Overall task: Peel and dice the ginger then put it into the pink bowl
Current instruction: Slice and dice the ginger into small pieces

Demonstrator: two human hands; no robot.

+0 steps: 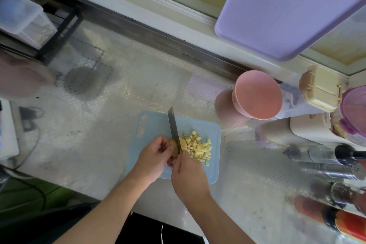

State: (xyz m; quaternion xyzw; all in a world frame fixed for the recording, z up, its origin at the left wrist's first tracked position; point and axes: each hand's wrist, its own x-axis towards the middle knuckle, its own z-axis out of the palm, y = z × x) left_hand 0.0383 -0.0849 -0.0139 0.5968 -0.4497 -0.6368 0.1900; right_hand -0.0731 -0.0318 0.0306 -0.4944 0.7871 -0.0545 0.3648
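Board (150, 125) lies near the bench's front edge. Left hand (153, 157), fingers curled, holds the ginger (173, 143) on the board. Right hand (188, 172) grips the knife (173, 127), blade down on the ginger. Dice (199, 147) are heaped just right of the blade. Pink bowl (257, 95) stands toward the back right, well apart.

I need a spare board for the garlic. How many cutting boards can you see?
2: a blue cutting board on the counter under the ginger, and a purple cutting board leaning at the window, upper right.
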